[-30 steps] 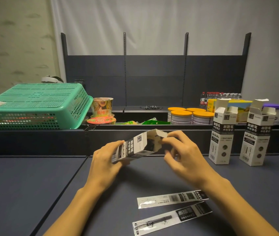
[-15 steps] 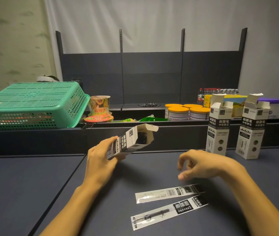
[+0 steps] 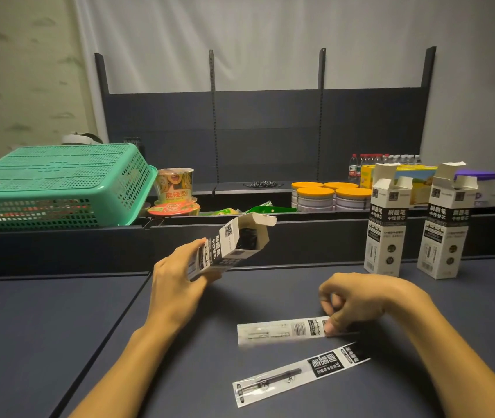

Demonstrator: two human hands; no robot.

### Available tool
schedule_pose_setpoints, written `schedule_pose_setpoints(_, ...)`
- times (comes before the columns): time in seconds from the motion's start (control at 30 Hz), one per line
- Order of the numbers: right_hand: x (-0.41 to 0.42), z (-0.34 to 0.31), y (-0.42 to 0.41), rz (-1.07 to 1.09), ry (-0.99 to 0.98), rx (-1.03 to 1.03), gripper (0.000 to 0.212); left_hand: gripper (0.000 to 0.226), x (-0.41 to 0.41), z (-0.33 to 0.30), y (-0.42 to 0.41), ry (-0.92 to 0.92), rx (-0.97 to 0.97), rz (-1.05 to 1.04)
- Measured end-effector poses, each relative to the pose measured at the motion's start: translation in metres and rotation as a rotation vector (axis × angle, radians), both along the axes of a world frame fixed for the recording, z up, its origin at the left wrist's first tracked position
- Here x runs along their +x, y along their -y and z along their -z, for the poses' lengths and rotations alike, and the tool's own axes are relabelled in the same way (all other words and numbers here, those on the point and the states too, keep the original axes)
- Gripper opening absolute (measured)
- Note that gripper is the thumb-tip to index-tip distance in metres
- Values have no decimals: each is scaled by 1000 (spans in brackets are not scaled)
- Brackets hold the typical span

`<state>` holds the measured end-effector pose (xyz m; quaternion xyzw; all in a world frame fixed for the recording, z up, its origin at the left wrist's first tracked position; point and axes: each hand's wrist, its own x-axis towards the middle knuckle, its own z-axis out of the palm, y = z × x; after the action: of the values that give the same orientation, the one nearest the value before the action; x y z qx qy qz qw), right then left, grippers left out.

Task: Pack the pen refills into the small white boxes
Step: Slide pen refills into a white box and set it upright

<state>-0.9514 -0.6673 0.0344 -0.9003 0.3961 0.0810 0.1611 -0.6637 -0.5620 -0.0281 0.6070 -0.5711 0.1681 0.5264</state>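
Two flat white-and-black sleeved pen refills [image 3: 285, 331] lie near the dark counter's [image 3: 44, 327] front edge; right hand [image 3: 358, 300] pinches the farther, left hand [image 3: 177, 285] grips a tilted, open-flapped white cardboard box [image 3: 228, 247].

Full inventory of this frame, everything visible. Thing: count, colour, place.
held box: 1, white and black, tilted in the left hand, top flaps open
standing boxes: 2, white and black, upright at right of the table, flaps open
refill packets: 2, clear with black labels, flat on the table, near centre
table: 1, dark blue-grey
basket: 1, green, upside down on the ledge at left
noodle cups: 2, behind the ledge beside the basket
cans: 4, orange lids, behind the ledge
bottles: a row, far right, count unclear
yellow carton: 1, behind the standing boxes
purple-lidded tub: 1, far right
left hand: grips the held box
right hand: pinches the upper packet's end
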Motion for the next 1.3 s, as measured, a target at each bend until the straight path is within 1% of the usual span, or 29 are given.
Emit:
schedule_pose_setpoints(0.07, -1, 0, 1, -26, 74, -24, 26, 63, 0, -1, 0, -6, -8, 1)
schedule_pose_setpoints(0.13, 0, -2, 1, -45, 218, 5, 23, 63, 0, -1, 0, -8, -16, 4)
schedule_pose_setpoints(0.3, 3, -13, -15, 2, 812, 198, 20, 63, 3, -2, 2, -4, -32, 2)
schedule_pose_setpoints(0.37, 3, -20, -21, -11, 998, 252, 20, 64, 3, -2, 2, -2, -38, -3)
schedule_pose_setpoints(0.5, -1, -31, -29, -45, 1263, 361, 24, 64, 3, -3, 2, -4, -47, -6)
schedule_pose_setpoints(0.63, -4, -39, -34, 11, 1559, 495, 16, 64, 2, -4, 2, -10, -44, 2)
schedule_pose_setpoints(0.73, -6, -43, -36, 22, 1743, 609, 19, 63, 1, -4, 2, 1, -39, 2)
schedule_pose_setpoints(0.83, -6, -44, -37, 11, 1806, 633, 20, 63, 2, -3, 1, 0, -31, 6)
schedule_pose_setpoints(1.03, -2, -43, -37, -23, 1839, 590, 17, 64, 3, 0, 4, 23, -13, -7)
schedule_pose_setpoints(1.23, 6, -36, -41, -98, 1727, 538, 20, 64, 2, 0, 4, 49, -7, 35)
schedule_pose_setpoints(1.3, 10, -33, -42, -104, 1664, 464, 23, 63, 0, 0, 3, 61, -4, 50)
